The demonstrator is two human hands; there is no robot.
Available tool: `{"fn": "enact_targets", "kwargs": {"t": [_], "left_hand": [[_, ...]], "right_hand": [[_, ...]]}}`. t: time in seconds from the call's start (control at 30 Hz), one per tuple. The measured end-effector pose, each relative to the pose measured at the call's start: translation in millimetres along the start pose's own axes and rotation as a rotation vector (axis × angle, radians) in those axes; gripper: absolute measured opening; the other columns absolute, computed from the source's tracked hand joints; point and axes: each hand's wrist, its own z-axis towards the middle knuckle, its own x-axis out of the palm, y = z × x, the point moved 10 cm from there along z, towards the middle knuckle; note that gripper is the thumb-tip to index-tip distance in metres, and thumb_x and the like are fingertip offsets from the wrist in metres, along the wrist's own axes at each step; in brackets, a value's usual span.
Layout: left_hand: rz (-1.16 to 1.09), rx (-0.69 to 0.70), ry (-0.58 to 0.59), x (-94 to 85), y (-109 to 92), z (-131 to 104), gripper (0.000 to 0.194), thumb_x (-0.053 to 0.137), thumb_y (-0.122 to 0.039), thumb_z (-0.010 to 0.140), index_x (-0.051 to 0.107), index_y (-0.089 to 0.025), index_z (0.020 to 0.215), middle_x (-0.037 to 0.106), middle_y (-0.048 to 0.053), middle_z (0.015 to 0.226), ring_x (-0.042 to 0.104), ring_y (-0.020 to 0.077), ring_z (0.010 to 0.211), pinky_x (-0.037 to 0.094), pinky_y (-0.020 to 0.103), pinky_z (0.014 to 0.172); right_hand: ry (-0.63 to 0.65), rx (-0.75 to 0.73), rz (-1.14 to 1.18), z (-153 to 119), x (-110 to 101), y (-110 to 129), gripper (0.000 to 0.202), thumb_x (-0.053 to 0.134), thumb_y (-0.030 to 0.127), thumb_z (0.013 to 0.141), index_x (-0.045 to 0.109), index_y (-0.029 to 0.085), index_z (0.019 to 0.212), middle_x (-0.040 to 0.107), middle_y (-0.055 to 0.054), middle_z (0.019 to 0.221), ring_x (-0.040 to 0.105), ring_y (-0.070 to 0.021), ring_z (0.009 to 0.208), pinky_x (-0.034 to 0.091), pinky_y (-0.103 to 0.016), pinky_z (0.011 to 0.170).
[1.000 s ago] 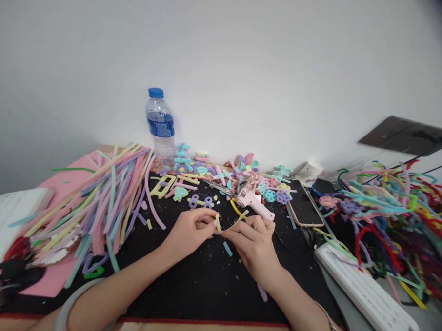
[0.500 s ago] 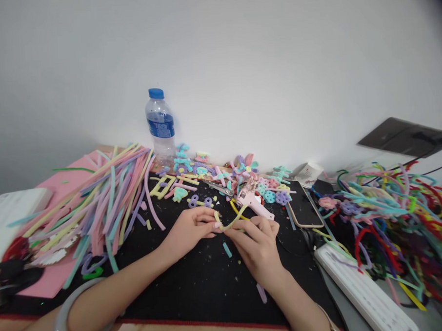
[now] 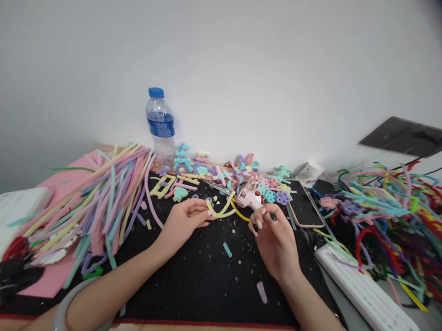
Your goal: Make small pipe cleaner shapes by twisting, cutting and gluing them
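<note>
My left hand (image 3: 185,225) pinches a pale yellow fuzzy strip (image 3: 223,214) at its curled left end. The strip bends into a loop, and its free end rises to the right beside the metal scissors (image 3: 219,186). To the right, apart from the strip, my right hand (image 3: 275,236) is turned palm up with curled fingers. Two small black patches show at its fingers; what they are is unclear. Just behind this hand lies the pink glue gun (image 3: 249,199), its handle partly hidden. A short teal piece (image 3: 227,249) rests on the black mat (image 3: 197,293) between my hands.
Pastel strips (image 3: 108,199) are heaped at left, near a blue-capped bottle (image 3: 160,122). Small fuzzy shapes (image 3: 201,171) line the back. At right are a phone (image 3: 305,205), a white power strip (image 3: 363,288) and a tangle of coloured stems (image 3: 391,216).
My right hand has released the yellow strip, moved right and turned palm up. My left hand has shifted slightly left and up, still holding the strip.
</note>
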Motion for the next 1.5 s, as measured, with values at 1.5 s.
{"fn": "enact_targets", "kwargs": {"t": [1.5], "left_hand": [[0.091, 0.035, 0.161, 20.3, 1, -5, 0.022, 0.066, -0.027, 0.075, 0.062, -0.013, 0.091, 0.063, 0.003, 0.084, 0.063, 0.0149, 0.075, 0.055, 0.025, 0.065]], "right_hand": [[0.025, 0.12, -0.416, 2, -6, -28, 0.016, 0.068, 0.019, 0.07, 0.053, 0.019, 0.071, 0.051, 0.005, 0.06, 0.044, -0.0083, 0.052, 0.035, -0.02, 0.049]]}}
